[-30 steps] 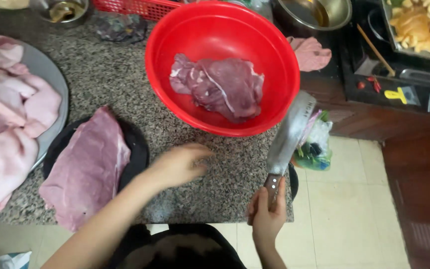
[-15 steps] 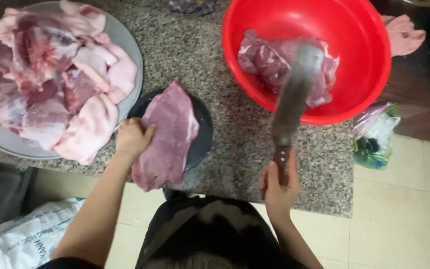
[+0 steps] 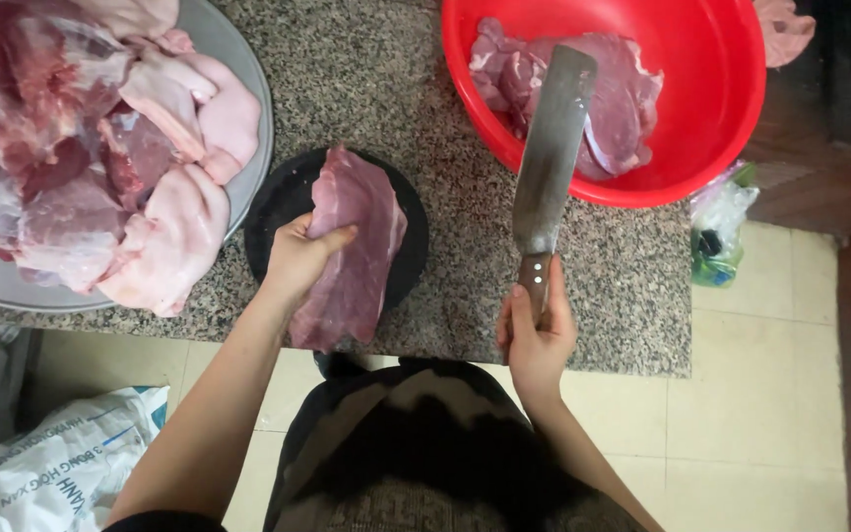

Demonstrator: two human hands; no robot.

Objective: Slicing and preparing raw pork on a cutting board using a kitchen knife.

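At the counter's front edge, middle: your slab of raw meat [image 3: 352, 246] lies on the round black cutting board [image 3: 278, 202], lengthwise front to back, near end hanging past the board and just over the counter edge.
Left hand [image 3: 299, 258]: your fingers are wrapped over the slab's left side, thumb across the top; clamped on the meat, knuckles over the board.
Right hand [image 3: 536, 335]: closed tight round the wooden handle of the cleaver [image 3: 552, 148], at the counter's front edge, right of the board and apart from it.
Cleaver: wide grey blade points away from you, flat side up, tip over the near rim of the red bowl. Can't tell whether the blade touches the counter or the rim.
Red bowl [image 3: 731, 108]: plastic basin at the counter's back right, part out of view at top; holds several dark pink meat pieces [image 3: 622, 99].
Metal tray [image 3: 248, 128]: round, grey, at the counter's left side, front rim overhanging the front edge; heaped with pale pink, fatty raw cuts [image 3: 81, 167], just beside the board.
Counter [image 3: 416, 99]: speckled grey granite, bare strip between board and bowl.
Floor: pale tiles; white printed sack [image 3: 51, 473] at front left, clear plastic bag [image 3: 719, 232] against the counter's right end.
Back right corner: pink cloth [image 3: 785, 30], partly cut off.
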